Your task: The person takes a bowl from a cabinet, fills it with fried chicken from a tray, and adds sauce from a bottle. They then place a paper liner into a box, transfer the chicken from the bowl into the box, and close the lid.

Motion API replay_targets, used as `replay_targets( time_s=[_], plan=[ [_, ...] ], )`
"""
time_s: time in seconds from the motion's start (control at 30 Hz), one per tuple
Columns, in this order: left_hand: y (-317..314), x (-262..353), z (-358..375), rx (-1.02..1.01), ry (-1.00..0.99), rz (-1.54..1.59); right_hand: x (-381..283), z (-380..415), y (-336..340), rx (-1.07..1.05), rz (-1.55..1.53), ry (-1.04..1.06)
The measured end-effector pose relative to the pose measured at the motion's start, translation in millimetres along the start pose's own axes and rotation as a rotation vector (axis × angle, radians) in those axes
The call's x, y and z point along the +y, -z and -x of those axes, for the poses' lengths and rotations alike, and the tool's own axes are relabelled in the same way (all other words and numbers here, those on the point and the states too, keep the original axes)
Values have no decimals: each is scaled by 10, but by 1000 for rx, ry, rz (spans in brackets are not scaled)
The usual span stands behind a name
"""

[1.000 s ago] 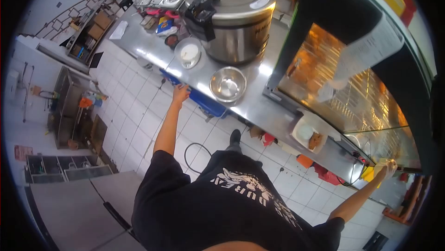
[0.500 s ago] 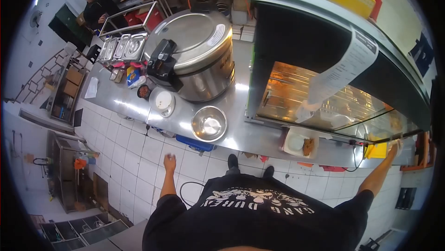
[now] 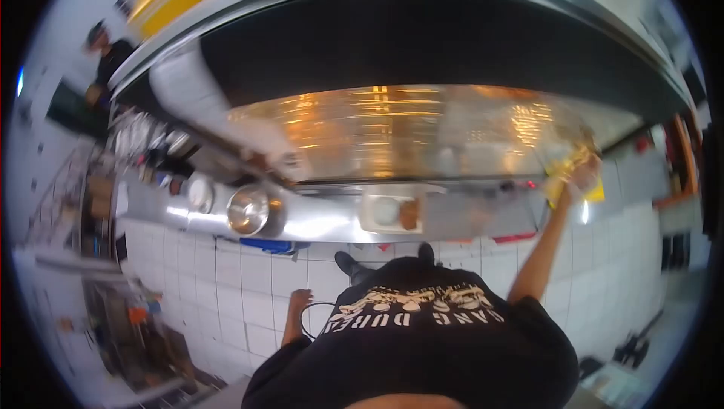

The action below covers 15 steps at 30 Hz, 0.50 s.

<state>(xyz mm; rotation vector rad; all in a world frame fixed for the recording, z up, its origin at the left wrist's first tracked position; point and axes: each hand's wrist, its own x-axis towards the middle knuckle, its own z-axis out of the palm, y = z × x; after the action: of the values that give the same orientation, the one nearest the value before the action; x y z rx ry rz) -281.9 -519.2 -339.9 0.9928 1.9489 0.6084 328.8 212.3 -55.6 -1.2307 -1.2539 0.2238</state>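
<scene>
My right hand (image 3: 584, 176), looking whitish as if in a thin clear glove, reaches out to the right end of the lit glass food warmer (image 3: 422, 133). It overlaps a bright yellow item (image 3: 556, 186) beside the cabinet's corner. Motion blur smears its fingers, and I cannot tell whether they grip anything. Low at my side hangs my left hand (image 3: 301, 298), empty, its fingers loosely bent, over the tiled floor. Nearer the middle, a white square tub (image 3: 369, 211) with a brown piece and a pale round item stands on the counter's front strip.
On the steel counter (image 3: 320, 220) to the left are a shiny metal bowl (image 3: 248, 210) and a white round container (image 3: 200, 193). A long paper slip (image 3: 185, 81) hangs off the warmer's front. Another person (image 3: 111, 58) stands far left. Under the counter is something blue (image 3: 273, 246).
My view has swung right, so the warmer now fills the middle and the large steel cooker is mostly out of sight. My right hand remains by the yellow item; the left still hangs down.
</scene>
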Motion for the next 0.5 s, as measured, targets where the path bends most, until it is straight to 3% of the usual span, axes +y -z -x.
replay_targets(
  time_s=[0.03, 0.07, 0.1, 0.13, 0.17, 0.2, 0.23, 0.3, 0.37, 0.5],
  plan=[
    [51, 161, -148, -216, -389, -59, -1108, 379, -233, 70, 411, -47],
    [64, 499, -299, -406, 99, 145, -1092, 646, -388, 89, 297, 44],
    [147, 1161, -424, -455, 618, 287, -1222, 927, -578, 78, 88, 62],
    [251, 1495, -558, -714, 288, -39, -1470, 1155, -629, -53, 196, 57],
    [355, 1828, -687, -842, -104, -331, -1507, 1334, -715, -93, 201, 104],
    [347, 1706, -801, -775, 95, -15, -1547, 1515, -797, -133, 204, 151],
    [401, 1580, -907, -679, 297, 294, -2051, 1612, -850, -138, 165, 166],
    [573, 1984, -1136, -747, -490, -319, -2133, 1826, -938, -284, 18, 112],
    [650, 3202, -1072, -547, 313, -89, -2306, 2054, -1061, -329, -176, 105],
    [603, 4409, -1130, -390, -90, -219, -2389, 2135, -1079, -406, -215, 197]
  ],
)
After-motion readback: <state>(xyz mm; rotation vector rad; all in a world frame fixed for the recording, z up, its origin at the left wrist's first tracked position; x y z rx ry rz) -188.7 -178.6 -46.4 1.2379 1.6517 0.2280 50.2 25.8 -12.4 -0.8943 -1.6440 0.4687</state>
